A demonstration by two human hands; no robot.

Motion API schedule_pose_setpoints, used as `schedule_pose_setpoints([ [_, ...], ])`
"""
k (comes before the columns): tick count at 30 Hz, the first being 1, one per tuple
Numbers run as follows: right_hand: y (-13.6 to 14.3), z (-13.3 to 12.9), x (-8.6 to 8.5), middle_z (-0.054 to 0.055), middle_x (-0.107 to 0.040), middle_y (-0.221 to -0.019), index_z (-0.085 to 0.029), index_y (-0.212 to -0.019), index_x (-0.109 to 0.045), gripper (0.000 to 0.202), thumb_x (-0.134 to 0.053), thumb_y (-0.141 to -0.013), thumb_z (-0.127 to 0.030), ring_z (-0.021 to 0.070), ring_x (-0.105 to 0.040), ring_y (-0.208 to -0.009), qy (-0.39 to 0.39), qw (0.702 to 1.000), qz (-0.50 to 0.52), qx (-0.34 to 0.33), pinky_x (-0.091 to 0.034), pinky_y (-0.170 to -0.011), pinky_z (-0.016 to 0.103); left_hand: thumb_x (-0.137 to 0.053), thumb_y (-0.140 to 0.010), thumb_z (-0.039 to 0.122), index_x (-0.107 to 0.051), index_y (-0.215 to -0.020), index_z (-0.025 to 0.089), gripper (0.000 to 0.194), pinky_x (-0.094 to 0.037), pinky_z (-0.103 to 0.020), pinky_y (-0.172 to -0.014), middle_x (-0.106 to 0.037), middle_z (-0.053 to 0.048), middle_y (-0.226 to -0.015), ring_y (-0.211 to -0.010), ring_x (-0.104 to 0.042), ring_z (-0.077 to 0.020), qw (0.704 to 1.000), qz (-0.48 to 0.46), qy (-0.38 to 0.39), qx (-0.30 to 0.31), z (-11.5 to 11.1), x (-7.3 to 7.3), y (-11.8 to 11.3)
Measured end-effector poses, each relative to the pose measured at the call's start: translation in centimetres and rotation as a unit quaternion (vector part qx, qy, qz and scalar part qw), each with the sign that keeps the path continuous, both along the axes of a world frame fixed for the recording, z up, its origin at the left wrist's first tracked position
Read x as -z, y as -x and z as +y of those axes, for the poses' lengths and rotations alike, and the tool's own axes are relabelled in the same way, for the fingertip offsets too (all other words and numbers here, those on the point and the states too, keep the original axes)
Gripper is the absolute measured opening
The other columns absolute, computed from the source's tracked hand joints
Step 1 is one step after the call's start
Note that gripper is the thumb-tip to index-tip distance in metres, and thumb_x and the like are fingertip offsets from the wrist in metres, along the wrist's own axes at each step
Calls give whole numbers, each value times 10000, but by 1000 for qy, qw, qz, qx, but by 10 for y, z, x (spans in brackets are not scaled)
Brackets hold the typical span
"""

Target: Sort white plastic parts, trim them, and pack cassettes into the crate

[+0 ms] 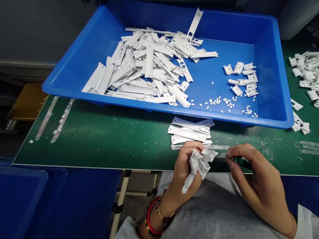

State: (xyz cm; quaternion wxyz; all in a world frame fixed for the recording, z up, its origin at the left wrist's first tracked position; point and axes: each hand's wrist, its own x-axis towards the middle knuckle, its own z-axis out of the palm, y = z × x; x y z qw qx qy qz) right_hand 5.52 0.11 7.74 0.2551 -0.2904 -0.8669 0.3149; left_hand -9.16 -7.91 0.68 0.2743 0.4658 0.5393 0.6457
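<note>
white parts [198, 162] in left hand [180, 176], tool [240, 161] in right [264, 182]

Wht pcs [204, 168] bunched at mixed angles, L hand [179, 177]; grn tool [241, 161], R hand [261, 181].

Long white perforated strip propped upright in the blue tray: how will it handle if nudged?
The long white perforated plastic-looking strip would probably tip, standing steeply among loose white strips. It looks light, being thin with holes, and likely stiff, showing no sag.

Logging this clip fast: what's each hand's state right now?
Left hand: closed, holding several white parts.
Right hand: closed, holding a small green tool.
</note>
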Motion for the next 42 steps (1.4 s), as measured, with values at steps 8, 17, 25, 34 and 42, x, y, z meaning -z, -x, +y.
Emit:
schedule_pose_setpoints([
  [8,-3,-9,5,58,-698,-937,-182,-1101,-570,233,-552,-901,-64,172,-678,-875,0,999,15,-32,-572,-766,258,-580,-866,26,-452,-1003,252,294,-510,-283,-664,-554,-34,-997,-894,-589,-175,996,-61,-46,-38,0,-1,-14],
  [17,-4,-8,2,70,-711,-899,-145,-1081,-633,236,-569,-887,-27,156,-695,-790,-38,998,27,-49,-581,-709,227,-605,-877,106,-462,-1026,232,242,-524,-263,-624,-560,-43,-1043,-804,-604,-148,993,-20,-61,-101,-2,2,-23],
  [25,0,-7,5,86,-698,-915,-198,-1151,-612,357,-554,-870,15,199,-673,-808,-64,998,19,-9,-568,-681,333,-615,-894,143,-523,-1097,217,235,-585,-316,-736,-586,-59,-1092,-936,-636,-187,993,14,-61,-103,-8,8,-21],
  [34,-9,-1,5,62,-690,-919,-212,-1119,-571,222,-525,-925,-113,194,-674,-790,-23,999,-14,45,-552,-701,316,-562,-936,142,-521,-1134,229,220,-589,-340,-789,-595,-73,-1084,-961,-630,-187,994,10,-56,-89,-10,7,-21],
  [42,13,0,-5,-14,-563,-608,-196,-828,-522,150,-477,-970,-216,118,-537,-507,-77,994,-55,-59,-387,-464,244,-557,-968,216,-551,-1149,206,181,-562,-333,-844,-607,-66,-1131,-1009,-623,-187,995,-14,-70,-69,-12,7,-20],
])
